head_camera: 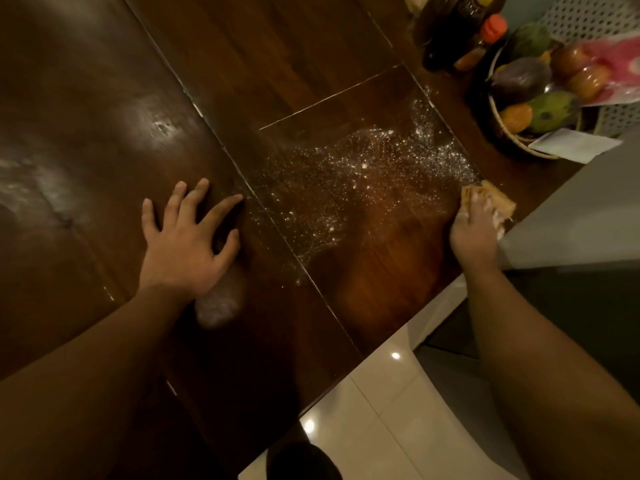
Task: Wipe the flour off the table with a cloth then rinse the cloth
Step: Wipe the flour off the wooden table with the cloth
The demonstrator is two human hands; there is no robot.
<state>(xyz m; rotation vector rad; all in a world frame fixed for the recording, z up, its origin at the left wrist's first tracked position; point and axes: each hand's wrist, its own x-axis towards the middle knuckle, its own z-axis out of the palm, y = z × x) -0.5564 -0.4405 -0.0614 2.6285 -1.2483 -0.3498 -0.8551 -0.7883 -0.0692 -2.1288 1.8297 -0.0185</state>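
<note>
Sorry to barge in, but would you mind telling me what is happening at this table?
A person is wiping scattered white flour off the dark wooden table. Their right hand holds a tan cloth at the table's edge, while the left hand rests flat, fingers spread. Much flour remains.

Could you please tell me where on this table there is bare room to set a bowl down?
Free: the wide board of the table left of the left hand, and the strip beyond the flour, left of the bottles. Crowded: the corner with bottles and fruit basket.
</note>
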